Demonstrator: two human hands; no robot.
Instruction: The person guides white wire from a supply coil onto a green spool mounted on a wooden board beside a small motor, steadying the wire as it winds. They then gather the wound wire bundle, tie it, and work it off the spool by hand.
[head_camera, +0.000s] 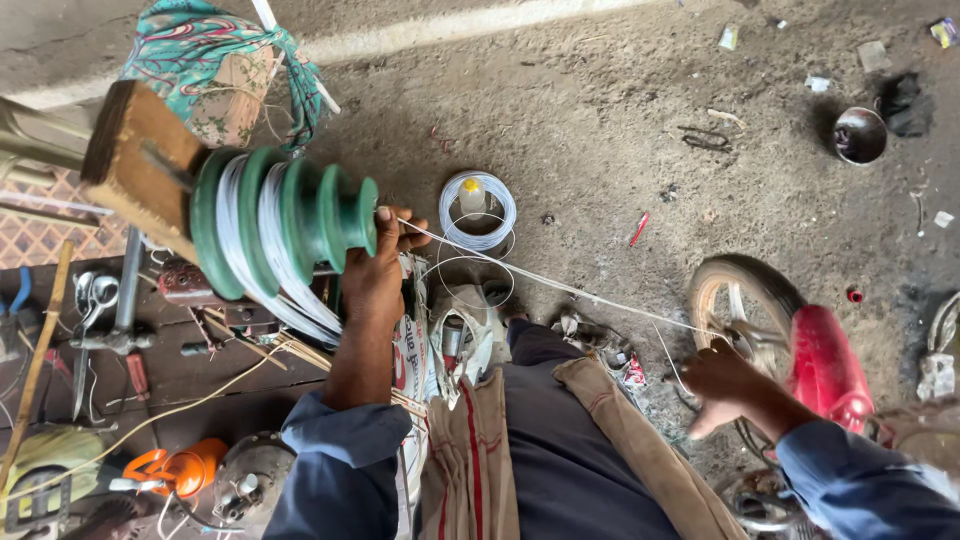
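Note:
A green stepped winding former (285, 225) sits on a shaft from a wooden block (135, 165), with white wire wound in its grooves. My left hand (378, 268) rests against the small end of the former, fingers pinching the white wire (560, 287). The wire runs taut to the right toward my right hand (728, 385), which is blurred and low near a wheel; I cannot tell whether it grips the wire.
A coil of white wire with a small bottle (478, 208) lies on the dirt floor. A red vehicle part and wheel (790, 335) stand at right, a metal bowl (860, 135) beyond. Tools, a hammer (115, 320) and an orange object (180, 470) crowd the left.

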